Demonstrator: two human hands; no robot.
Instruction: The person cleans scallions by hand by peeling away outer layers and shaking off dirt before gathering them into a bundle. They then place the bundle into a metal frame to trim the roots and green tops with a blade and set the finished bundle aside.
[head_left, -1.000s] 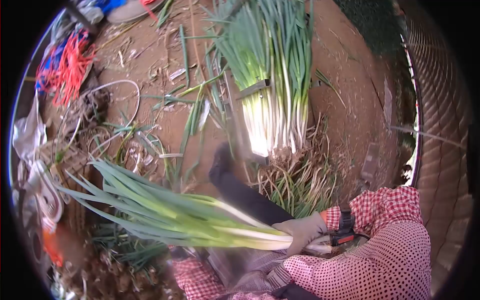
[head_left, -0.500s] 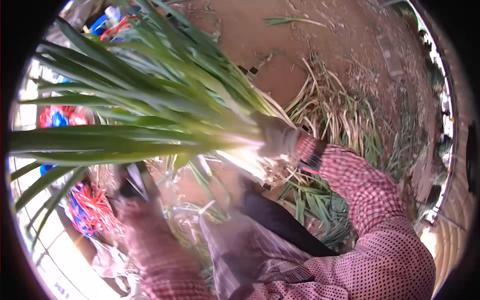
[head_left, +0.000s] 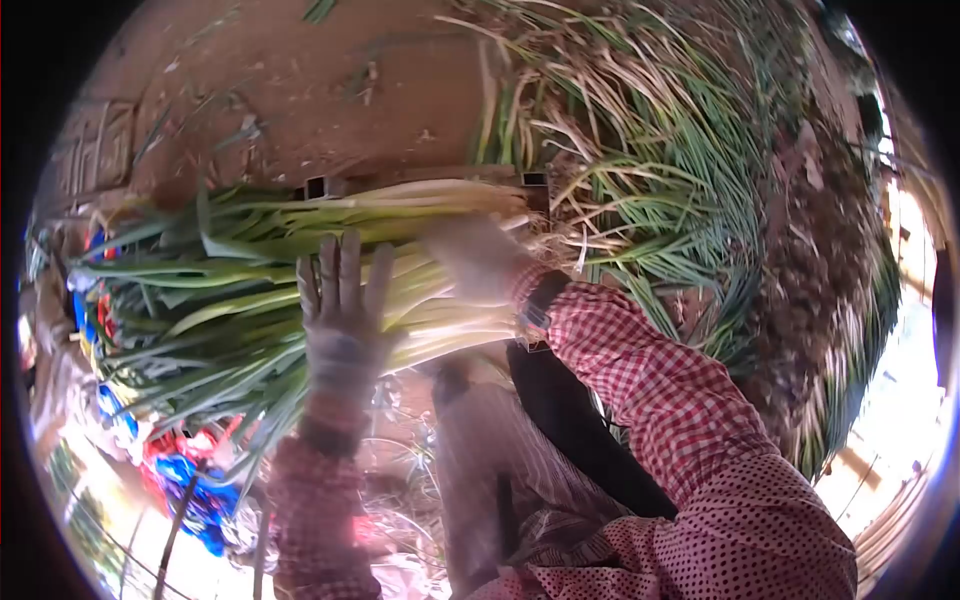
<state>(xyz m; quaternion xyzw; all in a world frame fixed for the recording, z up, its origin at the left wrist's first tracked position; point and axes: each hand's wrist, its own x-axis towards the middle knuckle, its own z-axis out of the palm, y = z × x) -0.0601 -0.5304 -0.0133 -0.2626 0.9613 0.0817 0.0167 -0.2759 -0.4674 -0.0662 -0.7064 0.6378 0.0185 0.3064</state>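
A thick bundle of green onions (head_left: 250, 270) lies sideways in front of me, leaves to the left and white root ends to the right. My left hand (head_left: 343, 300), gloved, rests over the middle of the bundle with its fingers spread. Over the white stalks near the roots is my right hand (head_left: 475, 258), also gloved. It is smeared by motion, so its fingers cannot be made out. Dark square-ended parts of a support show at the bundle's far edge.
Loose green onions (head_left: 690, 170) are heaped on the ground at the right. Red and blue strips (head_left: 195, 480) lie at the lower left. Bare brown soil (head_left: 330, 90) stretches beyond the bundle. My knees are just below it.
The onions that my right hand held raised now lie in the bundle. My left hand has moved up onto the bundle, and the bladed item near it no longer shows. The view has turned.
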